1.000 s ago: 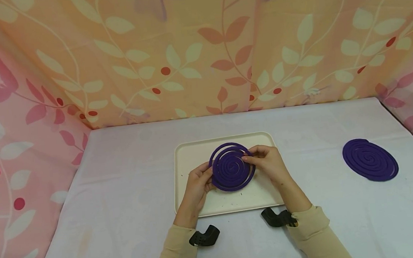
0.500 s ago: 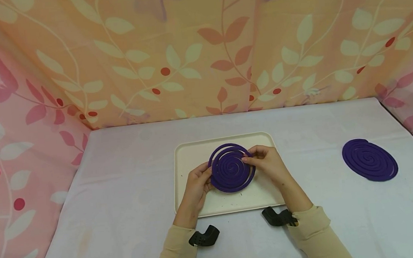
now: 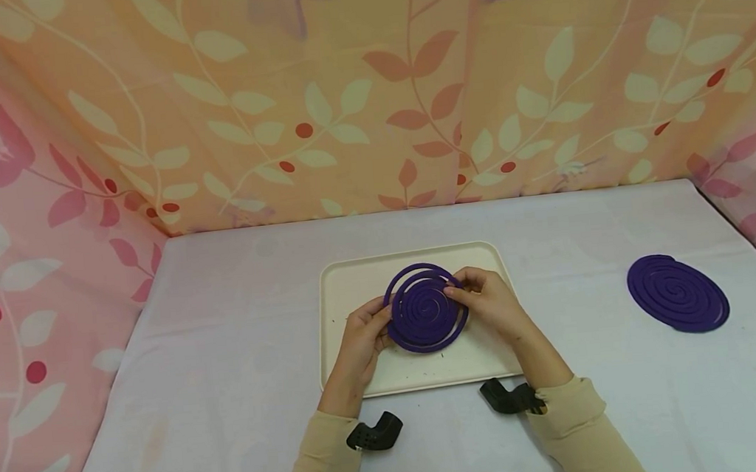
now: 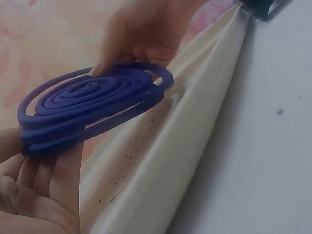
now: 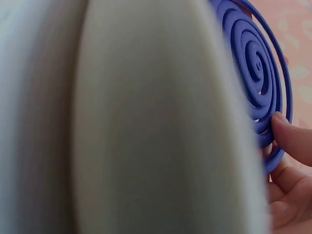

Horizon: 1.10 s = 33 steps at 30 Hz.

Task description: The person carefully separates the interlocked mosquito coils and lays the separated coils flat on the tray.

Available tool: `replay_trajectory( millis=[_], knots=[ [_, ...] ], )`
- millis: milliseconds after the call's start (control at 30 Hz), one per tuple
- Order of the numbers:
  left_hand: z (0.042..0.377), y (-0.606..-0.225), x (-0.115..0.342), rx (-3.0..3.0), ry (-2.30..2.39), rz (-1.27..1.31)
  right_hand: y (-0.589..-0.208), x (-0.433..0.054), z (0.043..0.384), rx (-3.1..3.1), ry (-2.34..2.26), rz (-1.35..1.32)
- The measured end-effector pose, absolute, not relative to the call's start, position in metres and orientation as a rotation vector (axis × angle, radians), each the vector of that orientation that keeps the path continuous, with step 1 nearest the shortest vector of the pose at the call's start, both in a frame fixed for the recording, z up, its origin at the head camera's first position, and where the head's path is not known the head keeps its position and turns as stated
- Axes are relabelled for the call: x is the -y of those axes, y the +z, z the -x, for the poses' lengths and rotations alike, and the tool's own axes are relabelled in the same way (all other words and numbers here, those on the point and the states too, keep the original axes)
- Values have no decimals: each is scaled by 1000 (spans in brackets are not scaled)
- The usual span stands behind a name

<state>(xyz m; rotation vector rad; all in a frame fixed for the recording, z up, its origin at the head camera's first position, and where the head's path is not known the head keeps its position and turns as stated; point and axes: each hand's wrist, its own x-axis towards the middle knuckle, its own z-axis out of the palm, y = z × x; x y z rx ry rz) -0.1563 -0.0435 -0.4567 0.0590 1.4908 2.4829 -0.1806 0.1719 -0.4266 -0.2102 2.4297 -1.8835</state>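
Observation:
Both hands hold a purple mosquito coil point(image 3: 426, 312) above a cream tray point(image 3: 342, 287). My left hand point(image 3: 361, 337) pinches the coil's left edge, thumb on top and fingers beneath, as the left wrist view also shows. At the upper right edge, my right hand point(image 3: 493, 302) grips it between thumb and fingers. The coil's outer loops stand apart from its tighter inner spiral, with gaps showing. In the left wrist view the coil point(image 4: 92, 97) looks layered, some loops sitting lower than others. The right wrist view shows the right thumb point(image 5: 287, 134) pressing on the outer loops.
Another purple coil point(image 3: 678, 294) lies flat on the white tablecloth point(image 3: 585, 242) to the right. Small dark crumbs point(image 4: 131, 156) dot the tray. The tray's raised rim point(image 5: 161, 122) fills much of the right wrist view, blurred. Floral curtains point(image 3: 340, 91) enclose the table's back and sides.
The coil has sunk very slightly in the head view. Both hands keep the same hold, and the other coil lies where it was.

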Motion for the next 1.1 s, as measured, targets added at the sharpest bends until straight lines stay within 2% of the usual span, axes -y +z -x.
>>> replay_trajectory(
  millis=[267,667,1100],
  knots=[
    [156,-456,44,-1468,2505,-67,-428,-171,181,-2498,-1901,203],
    [156,-456,44,-1311,2505,-178,-428,-171,181,-2189,-2128,36],
    [156,-456,45,-1297,2540,-83,-428,-171,181,-2405,-2027,239]
  ],
)
